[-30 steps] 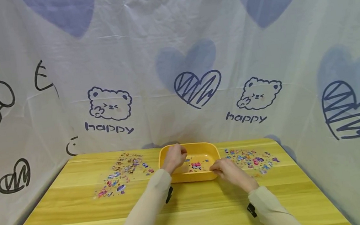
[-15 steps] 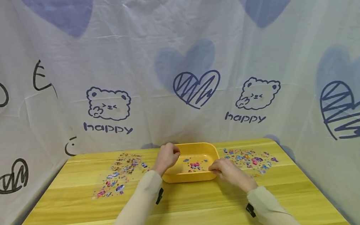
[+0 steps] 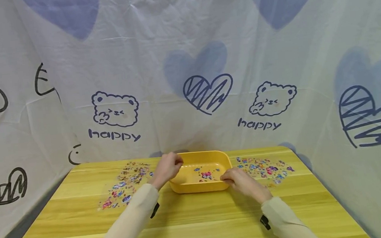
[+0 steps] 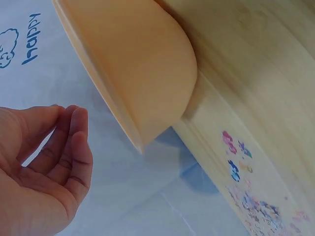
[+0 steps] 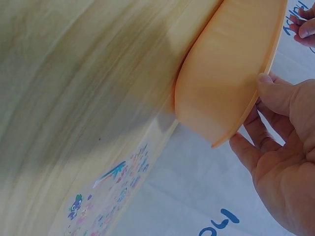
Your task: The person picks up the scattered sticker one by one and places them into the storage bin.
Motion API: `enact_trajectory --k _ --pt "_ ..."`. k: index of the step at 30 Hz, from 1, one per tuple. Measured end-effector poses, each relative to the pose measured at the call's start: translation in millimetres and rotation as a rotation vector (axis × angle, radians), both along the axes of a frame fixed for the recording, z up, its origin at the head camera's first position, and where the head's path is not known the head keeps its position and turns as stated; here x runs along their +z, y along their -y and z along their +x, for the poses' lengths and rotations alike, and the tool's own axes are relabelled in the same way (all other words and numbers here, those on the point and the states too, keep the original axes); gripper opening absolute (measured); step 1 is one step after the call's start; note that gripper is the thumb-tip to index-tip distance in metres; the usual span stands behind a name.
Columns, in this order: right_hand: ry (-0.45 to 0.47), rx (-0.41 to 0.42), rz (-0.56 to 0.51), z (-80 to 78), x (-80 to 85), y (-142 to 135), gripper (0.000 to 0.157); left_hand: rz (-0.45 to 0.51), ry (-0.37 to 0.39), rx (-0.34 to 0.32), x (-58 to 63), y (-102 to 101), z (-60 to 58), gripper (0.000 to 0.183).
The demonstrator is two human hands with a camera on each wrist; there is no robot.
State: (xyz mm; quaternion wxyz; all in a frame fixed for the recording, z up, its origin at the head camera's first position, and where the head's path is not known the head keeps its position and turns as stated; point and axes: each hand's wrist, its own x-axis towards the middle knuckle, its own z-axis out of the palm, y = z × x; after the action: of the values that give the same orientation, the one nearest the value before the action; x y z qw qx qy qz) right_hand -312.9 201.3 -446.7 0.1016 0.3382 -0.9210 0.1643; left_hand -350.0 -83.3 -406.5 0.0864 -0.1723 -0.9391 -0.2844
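A yellow plastic box [image 3: 200, 187] stands on the wooden table, with small colourful sticker-like pieces [image 3: 206, 175] on its floor. At the box's front right corner my right hand [image 3: 245, 184] grips the rim; the right wrist view shows the thumb [image 5: 273, 93] on one side of the edge. My left hand [image 3: 165, 169] is raised by the box's left end. In the left wrist view its curled fingers [image 4: 81, 162] meet the thumb, apart from the box wall [image 4: 133, 59], and nothing shows between them.
Scattered colourful pieces [image 3: 117, 193] lie on the table [image 3: 199, 224] left of the box. Another patch of them [image 3: 266, 167] is on the right. A pale printed cloth [image 3: 192, 134] hangs just behind the table.
My left hand has moved leftward from over the box to its left end. The right hand stays on the rim, and the box keeps its place.
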Motion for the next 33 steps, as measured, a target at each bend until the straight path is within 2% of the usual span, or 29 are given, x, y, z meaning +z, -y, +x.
enact_trajectory --k 8,11,18,23,27,33 --pt "0.031 -0.015 0.007 -1.1 3.0 4 0.017 -0.032 -0.078 -0.019 -0.8 13 6.0 0.014" --pt "0.045 -0.022 0.005 -1.2 4.8 6 0.017 -0.015 -0.073 -0.027 -1.5 22 6.8 0.014" --pt "0.055 -0.026 0.009 -2.7 4.8 8 0.017 0.036 0.017 0.04 -3.7 46 9.6 0.011" --pt "0.05 -0.032 0.006 -3.0 5.0 7 0.016 0.063 0.081 0.047 -8.0 57 11.6 0.013" --pt "0.048 -0.034 0.004 -3.2 5.7 6 0.016 0.087 0.098 0.052 -9.8 65 13.0 0.013" --pt "0.062 -0.051 -0.006 -1.8 7.0 5 0.016 0.064 0.076 0.065 -11.2 76 12.9 0.012"
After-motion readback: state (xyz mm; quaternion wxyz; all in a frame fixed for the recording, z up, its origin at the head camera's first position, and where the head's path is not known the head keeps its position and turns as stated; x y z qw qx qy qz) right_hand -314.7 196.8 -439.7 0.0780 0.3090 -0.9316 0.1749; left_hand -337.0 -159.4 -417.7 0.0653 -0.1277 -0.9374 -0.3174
